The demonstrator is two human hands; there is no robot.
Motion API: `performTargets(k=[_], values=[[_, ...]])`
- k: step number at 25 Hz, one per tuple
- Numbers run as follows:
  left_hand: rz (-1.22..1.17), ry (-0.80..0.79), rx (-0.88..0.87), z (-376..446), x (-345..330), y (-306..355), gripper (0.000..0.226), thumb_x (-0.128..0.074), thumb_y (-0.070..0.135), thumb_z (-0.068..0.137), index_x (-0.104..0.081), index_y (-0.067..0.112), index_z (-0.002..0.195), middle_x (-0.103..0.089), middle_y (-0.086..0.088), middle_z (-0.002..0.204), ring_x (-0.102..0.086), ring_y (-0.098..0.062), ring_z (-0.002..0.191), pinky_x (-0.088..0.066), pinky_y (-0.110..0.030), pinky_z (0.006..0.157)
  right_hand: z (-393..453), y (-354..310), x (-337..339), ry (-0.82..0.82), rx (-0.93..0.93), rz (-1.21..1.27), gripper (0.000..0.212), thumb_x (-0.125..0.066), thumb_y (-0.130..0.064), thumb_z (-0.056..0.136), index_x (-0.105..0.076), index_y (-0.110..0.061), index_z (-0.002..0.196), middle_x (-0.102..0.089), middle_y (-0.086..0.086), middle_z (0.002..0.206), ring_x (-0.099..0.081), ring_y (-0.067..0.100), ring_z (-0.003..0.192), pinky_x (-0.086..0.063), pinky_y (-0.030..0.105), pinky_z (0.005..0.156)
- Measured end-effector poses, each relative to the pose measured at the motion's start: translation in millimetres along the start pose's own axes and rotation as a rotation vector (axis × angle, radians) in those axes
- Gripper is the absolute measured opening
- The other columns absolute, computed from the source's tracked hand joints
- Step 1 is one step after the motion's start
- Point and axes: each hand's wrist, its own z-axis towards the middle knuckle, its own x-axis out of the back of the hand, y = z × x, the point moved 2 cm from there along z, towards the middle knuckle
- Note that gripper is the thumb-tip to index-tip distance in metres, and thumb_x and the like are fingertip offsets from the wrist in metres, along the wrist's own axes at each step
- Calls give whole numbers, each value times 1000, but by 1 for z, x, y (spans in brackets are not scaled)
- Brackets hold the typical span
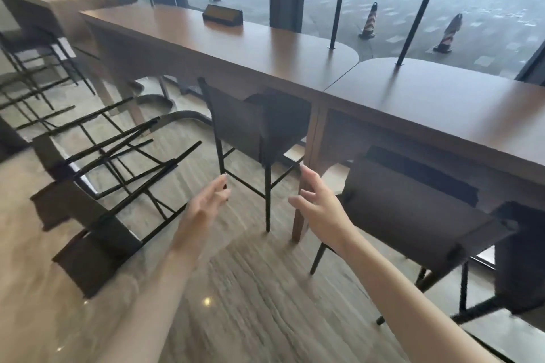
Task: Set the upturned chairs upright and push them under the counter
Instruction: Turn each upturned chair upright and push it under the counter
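While upright: chair [259, 124] beyond (empty) hands [259, 200]

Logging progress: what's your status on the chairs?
Left hand and right hand open, empty. Middle chair upright, tucked under counter. Toppled chairs remain left.

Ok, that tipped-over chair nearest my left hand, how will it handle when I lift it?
The tipped chair probably feels stiff: its thin black legs are cross-braced. Likely light for its height, though the dark seat end may weigh more. Once upright, tall narrow legs could tip.
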Motion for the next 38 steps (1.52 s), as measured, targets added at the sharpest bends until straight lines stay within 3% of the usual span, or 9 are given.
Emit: performTargets(k=[4,11,15,20,28,33,38], values=[[-109,153,-11,-46,90,-8,42,-57,57,74,-66,51,115,-63,27,126,-57,2,121,-38,-32,106,-15,-48,-92,-59,40,161,51,-59,-16,93,-48,-30,140,-53,-15,138,-58,-8,107,-44,0,72],[-147,429,25,-149,253,-36,36,-55,48,78,-69,47,111,-66,19,124,-63,-2,115,-44,-34,97,-67,-123,-278,-282,86,171,43,-59,-19,91,-59,-29,132,-61,-21,124,-60,-9,105,-43,1,75],[-154,525,44,-195,337,-50,33,-53,45,84,-67,42,114,-66,18,125,-63,-2,113,-47,-32,97,-96,-156,-385,-386,104,178,41,-59,-18,89,-62,-25,129,-63,-22,117,-57,-23,94,-40,-5,69],[-178,635,82,-243,423,-69,32,-55,49,79,-69,43,106,-67,16,122,-66,0,107,-49,-28,86,-132,-183,-499,-493,86,156,39,-58,-19,88,-64,-25,126,-65,-17,119,-58,-21,93,-39,-5,64],[-195,625,132,-253,514,-103,35,-54,55,74,-70,50,104,-65,25,120,-64,1,109,-49,-32,96,-146,-203,-595,-544,28,107,35,-55,-24,90,-62,-26,124,-64,-15,118,-61,-1,95,-47,18,78],[-178,615,131,-222,574,-114,33,-53,53,78,-69,50,107,-64,24,123,-63,1,112,-48,-36,101,-101,-225,-649,-517,2,116,35,-55,-22,90,-63,-27,123,-63,-16,120,-59,0,107,-51,28,92],[-236,606,133,-172,663,-100,35,-56,55,70,-72,48,100,-65,20,125,-64,-1,111,-49,-33,98,-38,-257,-718,-490,-48,182,34,-56,-22,89,-63,-26,121,-63,-17,117,-58,0,111,-50,36,99]])
